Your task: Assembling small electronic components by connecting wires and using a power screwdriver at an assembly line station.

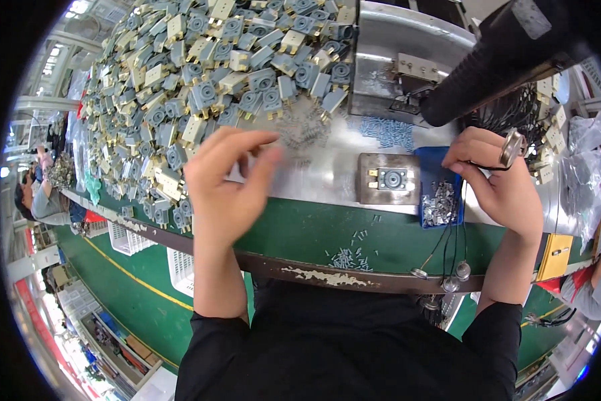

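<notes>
My left hand [225, 190] hovers over the metal worktop beside the heap of grey and cream parts, fingers curled, thumb and forefinger apart, the thumb tip blurred. I see nothing in it. To the right, my right hand [504, 180] pinches a thin black wire above a blue tray [430, 158] of small silvery metal pieces. A round metal end piece [512, 148] on the wire lies against the back of that hand. Between the hands sits a metal block [374, 195] bearing a grey square part [393, 179] with a dark round centre and brass tabs.
A large heap of grey and cream parts [247, 60] covers the back left. Small blue screws [384, 132] and springs [304, 127] lie behind the block. A thick black tube [494, 60] slants in from upper right. Loose screws [346, 258] and hanging round-ended wires [462, 270] are near the front edge.
</notes>
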A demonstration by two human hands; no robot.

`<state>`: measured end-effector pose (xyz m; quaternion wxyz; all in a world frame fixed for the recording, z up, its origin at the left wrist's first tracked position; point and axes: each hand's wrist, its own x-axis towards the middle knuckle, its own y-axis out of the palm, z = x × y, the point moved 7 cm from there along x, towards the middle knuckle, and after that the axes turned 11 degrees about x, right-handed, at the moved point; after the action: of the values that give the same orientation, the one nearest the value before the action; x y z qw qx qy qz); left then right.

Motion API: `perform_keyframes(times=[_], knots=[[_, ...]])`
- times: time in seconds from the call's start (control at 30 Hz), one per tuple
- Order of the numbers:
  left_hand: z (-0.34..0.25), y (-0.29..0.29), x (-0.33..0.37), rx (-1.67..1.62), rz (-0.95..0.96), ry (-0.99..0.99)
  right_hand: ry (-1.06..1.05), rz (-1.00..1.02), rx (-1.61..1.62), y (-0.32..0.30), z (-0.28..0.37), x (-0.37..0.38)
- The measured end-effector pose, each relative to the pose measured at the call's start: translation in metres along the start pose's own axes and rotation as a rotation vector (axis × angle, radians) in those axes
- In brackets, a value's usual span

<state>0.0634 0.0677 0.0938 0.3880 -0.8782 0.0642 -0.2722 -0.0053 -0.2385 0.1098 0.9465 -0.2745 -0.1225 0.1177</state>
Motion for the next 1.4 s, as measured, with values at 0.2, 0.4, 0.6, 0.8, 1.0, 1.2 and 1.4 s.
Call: perform_keyframes(times=[0.2, 0.4, 0.6, 0.8, 1.0, 1.2, 1.4], knots=[[0.009, 0.017, -0.021, 0.078, 0.244, -0.023, 0.031, 0.046, 0.011, 0.005, 0.001, 0.003], [0.005, 0.038, -0.022, 0.230, 0.246, 0.164, -0.052, 0.010, 0.029, 0.005, 0.006, 0.004], [-0.006, 0.047, -0.016, 0.254, 0.209, 0.150, -0.064, 0.027, 0.152, 0.005, 0.010, 0.000], [-0.018, 0.068, -0.007, 0.430, 0.116, 0.129, -0.070, -0.016, 0.104, 0.004, 0.008, -0.003], [-0.025, 0.079, -0.008, 0.385, 0.171, 0.166, -0.082, -0.014, 0.217, -0.001, 0.011, -0.008], [-0.046, 0.082, -0.013, -0.634, 0.391, -0.109, -0.131, 0.214, 0.458, -0.003, 0.008, -0.005], [-0.060, 0.094, 0.001, -0.929, 0.302, -0.162, -0.097, 0.153, 0.518, -0.012, -0.008, -0.007]])
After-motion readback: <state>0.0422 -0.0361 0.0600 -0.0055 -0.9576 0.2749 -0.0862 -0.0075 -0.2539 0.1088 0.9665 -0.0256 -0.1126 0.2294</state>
